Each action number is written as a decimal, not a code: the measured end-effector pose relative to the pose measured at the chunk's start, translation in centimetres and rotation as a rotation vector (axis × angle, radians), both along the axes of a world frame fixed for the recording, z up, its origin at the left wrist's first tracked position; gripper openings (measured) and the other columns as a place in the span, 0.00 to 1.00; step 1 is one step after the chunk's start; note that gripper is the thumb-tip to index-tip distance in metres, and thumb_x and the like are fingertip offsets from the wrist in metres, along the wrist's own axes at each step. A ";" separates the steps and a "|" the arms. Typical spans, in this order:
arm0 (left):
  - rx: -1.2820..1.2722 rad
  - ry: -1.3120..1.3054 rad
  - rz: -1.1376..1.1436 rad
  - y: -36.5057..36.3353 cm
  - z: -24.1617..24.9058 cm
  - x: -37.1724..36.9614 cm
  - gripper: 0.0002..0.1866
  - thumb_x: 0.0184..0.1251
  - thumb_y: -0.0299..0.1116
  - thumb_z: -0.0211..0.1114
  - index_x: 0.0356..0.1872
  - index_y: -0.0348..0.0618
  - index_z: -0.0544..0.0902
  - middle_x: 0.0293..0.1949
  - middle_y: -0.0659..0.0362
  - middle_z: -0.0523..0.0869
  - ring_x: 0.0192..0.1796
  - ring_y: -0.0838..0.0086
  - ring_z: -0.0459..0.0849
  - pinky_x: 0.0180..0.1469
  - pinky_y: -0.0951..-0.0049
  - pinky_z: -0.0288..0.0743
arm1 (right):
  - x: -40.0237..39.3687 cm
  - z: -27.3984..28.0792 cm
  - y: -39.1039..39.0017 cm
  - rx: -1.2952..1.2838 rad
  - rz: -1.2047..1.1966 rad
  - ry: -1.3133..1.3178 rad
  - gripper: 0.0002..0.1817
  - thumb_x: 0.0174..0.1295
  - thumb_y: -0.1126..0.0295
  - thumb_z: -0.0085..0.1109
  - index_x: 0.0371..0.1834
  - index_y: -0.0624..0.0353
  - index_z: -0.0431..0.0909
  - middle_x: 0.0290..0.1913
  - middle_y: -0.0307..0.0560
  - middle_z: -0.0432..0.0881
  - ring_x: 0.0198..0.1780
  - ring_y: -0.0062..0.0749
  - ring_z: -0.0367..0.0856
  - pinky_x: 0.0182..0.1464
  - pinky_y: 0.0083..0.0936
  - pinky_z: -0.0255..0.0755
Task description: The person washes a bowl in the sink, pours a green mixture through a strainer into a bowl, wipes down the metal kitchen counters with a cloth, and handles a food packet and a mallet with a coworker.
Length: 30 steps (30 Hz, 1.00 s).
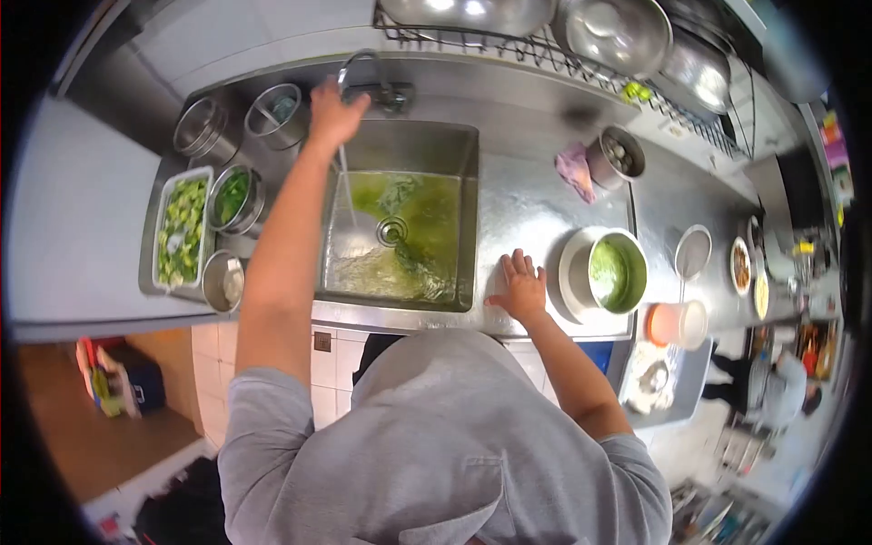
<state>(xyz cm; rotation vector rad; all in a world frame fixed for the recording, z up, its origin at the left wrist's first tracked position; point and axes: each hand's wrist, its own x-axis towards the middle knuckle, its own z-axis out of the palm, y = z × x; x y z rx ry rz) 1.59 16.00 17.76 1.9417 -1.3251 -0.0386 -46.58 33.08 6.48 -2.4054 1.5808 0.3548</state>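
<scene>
The left hand (334, 113) wraps the rigid, probably wet-slick faucet (363, 77) over the sink (468, 218); the right hand (520, 289) lies spread flat on the bench (536, 204).

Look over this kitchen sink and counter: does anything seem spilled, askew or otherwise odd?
The sink holds murky green water with bits around the drain, while the tap runs under the left hand. A pink cloth lies crumpled on the counter.

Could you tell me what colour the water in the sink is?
Green, murky, in the sink below the left hand; seen in the head view.
</scene>
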 end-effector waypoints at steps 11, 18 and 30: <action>-0.192 1.349 -0.206 -2.7 -2.4 -2.5 0.26 0.83 0.51 0.60 0.62 0.36 0.85 0.52 0.52 0.91 0.54 0.62 0.89 0.53 0.54 0.82 | 1.0 -2.0 1.6 0.110 -0.374 -0.310 0.61 0.49 0.55 0.87 0.89 0.39 0.62 0.93 0.43 0.49 0.93 0.50 0.42 0.86 0.67 0.44; 0.238 1.990 0.291 -4.4 -22.0 -1.2 0.32 0.86 0.48 0.42 0.78 0.33 0.68 0.80 0.42 0.68 0.82 0.44 0.62 0.82 0.34 0.54 | 5.2 -4.8 3.5 -0.299 -0.525 -0.262 0.45 0.65 0.45 0.67 0.86 0.40 0.67 0.91 0.44 0.58 0.91 0.49 0.49 0.88 0.62 0.40; 0.294 1.918 0.186 -5.4 -22.3 -1.3 0.37 0.81 0.52 0.36 0.84 0.49 0.68 0.86 0.49 0.65 0.90 0.45 0.51 0.87 0.31 0.36 | 4.4 -5.5 3.3 -0.366 -0.544 -0.308 0.41 0.66 0.42 0.65 0.83 0.38 0.72 0.88 0.40 0.64 0.89 0.47 0.56 0.87 0.61 0.44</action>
